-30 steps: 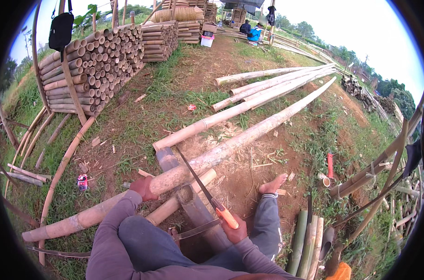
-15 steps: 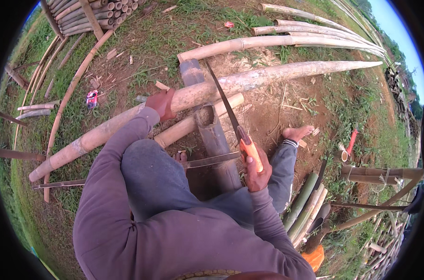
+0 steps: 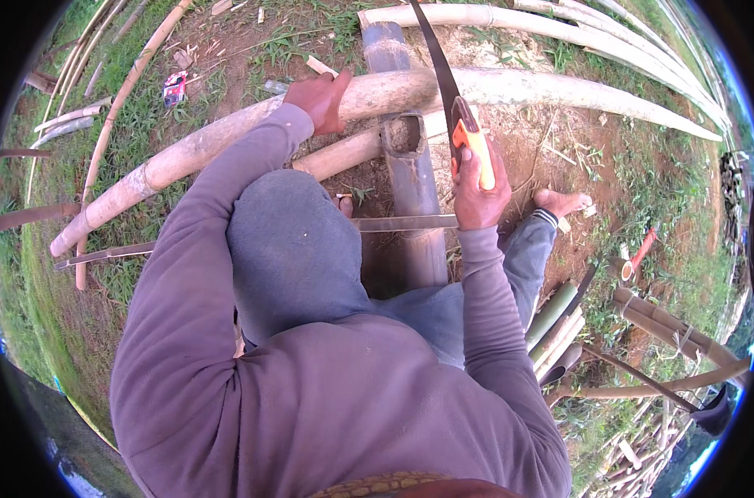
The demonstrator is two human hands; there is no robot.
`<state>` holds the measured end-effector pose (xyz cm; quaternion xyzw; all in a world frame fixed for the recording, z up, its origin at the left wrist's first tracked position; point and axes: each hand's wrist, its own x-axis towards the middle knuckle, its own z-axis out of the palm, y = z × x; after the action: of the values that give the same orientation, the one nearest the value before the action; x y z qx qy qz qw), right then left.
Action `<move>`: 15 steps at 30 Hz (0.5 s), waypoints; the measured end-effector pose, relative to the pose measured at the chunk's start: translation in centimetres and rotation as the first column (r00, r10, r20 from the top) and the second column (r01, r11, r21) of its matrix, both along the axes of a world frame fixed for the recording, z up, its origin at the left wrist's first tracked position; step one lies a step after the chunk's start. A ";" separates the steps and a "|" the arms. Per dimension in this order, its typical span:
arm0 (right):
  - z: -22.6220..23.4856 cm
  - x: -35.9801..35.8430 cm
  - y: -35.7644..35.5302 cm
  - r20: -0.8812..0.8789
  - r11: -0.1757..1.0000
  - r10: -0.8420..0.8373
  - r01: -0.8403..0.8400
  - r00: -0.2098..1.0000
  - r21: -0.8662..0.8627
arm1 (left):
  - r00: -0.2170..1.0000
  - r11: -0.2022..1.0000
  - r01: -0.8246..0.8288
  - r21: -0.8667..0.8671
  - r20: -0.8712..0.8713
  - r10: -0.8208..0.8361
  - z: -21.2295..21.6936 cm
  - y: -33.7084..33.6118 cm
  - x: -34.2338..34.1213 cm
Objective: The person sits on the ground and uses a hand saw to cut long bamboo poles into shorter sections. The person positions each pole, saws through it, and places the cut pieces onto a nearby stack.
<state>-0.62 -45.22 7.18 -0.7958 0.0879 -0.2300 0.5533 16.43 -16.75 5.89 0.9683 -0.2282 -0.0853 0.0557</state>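
My left hand [image 3: 317, 101] is closed round a thick pale bamboo pole [image 3: 178, 162], which slants from the lower left up to the middle. Near the saw the pole seems to end at a darker stretch. A paler bamboo length [image 3: 559, 88] runs on to the right; whether the two are joined I cannot tell. My right hand [image 3: 481, 187] grips the orange handle of a handsaw [image 3: 440, 58], its dark blade pointing up and away. Below the pole, a grey bamboo post [image 3: 414, 187] with a squarish hollow shows between my legs, crossed by a thin flat strip [image 3: 406, 223].
Several long bamboo poles [image 3: 485, 17] lie at the far right. Cut green and pale pieces [image 3: 551, 319] rest by my right leg, near an orange-red tool [image 3: 643, 248]. Thin poles [image 3: 128, 91] lie at the left, with a red packet [image 3: 174, 89] on the grass.
The view has shifted, so the scene sits higher in the picture. My right hand has moved forward with the saw. The pale right-hand length now looks offset from the held pole's end.
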 end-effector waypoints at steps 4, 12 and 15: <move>2.1 -12.8 -0.8 -0.092 0.991 0.050 -0.038 0.995 0.131 | 0.994 0.999 -0.034 0.031 -0.105 0.037 -0.1 1.7 1.0; 0.0 -5.6 -1.1 -0.054 0.987 0.004 0.004 0.999 0.162 | 1.000 1.000 0.002 -0.016 0.004 -0.002 -1.5 0.8 1.5; -0.1 -1.8 -1.0 -0.087 0.985 0.005 0.010 0.996 0.171 | 0.997 1.000 -0.022 0.006 -0.070 0.023 -0.4 0.7 1.8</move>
<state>-2.38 -46.23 7.05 -0.7544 0.1323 -0.1875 0.6150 18.18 -16.07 5.46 0.9673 -0.2150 -0.1192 0.0624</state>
